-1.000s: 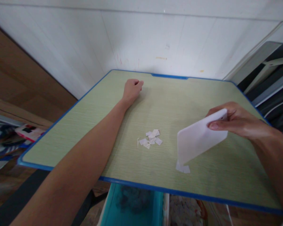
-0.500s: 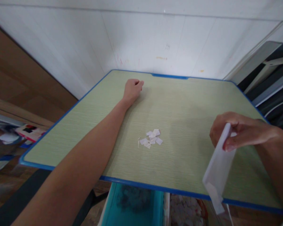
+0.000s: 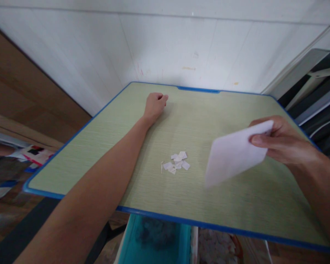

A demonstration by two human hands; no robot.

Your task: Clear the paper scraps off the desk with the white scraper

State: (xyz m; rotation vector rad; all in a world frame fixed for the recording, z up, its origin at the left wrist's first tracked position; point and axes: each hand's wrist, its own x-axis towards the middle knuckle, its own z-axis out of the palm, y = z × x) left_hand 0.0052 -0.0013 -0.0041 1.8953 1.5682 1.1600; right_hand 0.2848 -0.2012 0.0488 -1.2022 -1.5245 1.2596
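My left hand (image 3: pixel 155 106) rests near the far side of the green table, curled into a loose fist with nothing showing in it. In my right hand (image 3: pixel 273 137) a white sheet of paper (image 3: pixel 236 156) is pinched between thumb and fingers. It is held tilted above the right half of the table, and its lower left edge is blurred by motion. Between my two arms lies a small pile of cut white paper pieces (image 3: pixel 178 161), with a thin strip (image 3: pixel 162 167) at its left. Neither hand touches the pile.
The green tabletop (image 3: pixel 203 117) has a blue rim and stands against a white wall (image 3: pixel 165 47). Below its near edge are a teal bin (image 3: pixel 156 242) with dark stuff in it and a container of paper scraps (image 3: pixel 217 245). A grey folded frame (image 3: pixel 305 73) leans at the right.
My right hand has moved up and left, turning the paper from edge-on to broad side. The loose piece hanging at its lower end no longer shows. My left hand stays still.
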